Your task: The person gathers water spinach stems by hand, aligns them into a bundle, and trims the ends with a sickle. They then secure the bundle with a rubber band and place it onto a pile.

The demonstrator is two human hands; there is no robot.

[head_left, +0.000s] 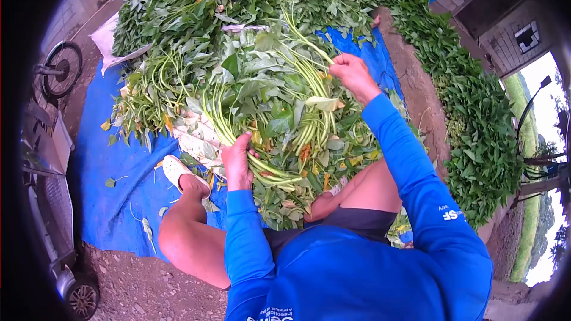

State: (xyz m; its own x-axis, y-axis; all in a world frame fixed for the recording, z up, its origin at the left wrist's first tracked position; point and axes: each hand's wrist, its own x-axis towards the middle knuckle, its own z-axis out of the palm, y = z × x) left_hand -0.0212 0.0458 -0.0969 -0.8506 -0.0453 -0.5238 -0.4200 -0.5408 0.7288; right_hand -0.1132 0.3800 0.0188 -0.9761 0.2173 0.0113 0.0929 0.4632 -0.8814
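My left hand (238, 159) is closed round the lower ends of a bundle of long-stemmed leafy greens (217, 120), its stems fanning up and away to the leaves. Up and to the right, my right hand (355, 76) pinches the stem ends of a few greens (308, 40), whose leafy ends point away to the upper left. Between the two hands lies a heap of leaves (284, 120) with some yellowed ones in it. Another group of bare stems (315, 128) curves through the heap just below my right hand.
Larger piles of greens (172, 21) cover the far part of the blue tarp (113, 196). Along the right runs a long row of leafy bundles (476, 125). A wheel (62, 70) and a metal vehicle (50, 184) stand at left. People are partly visible at the far edge.
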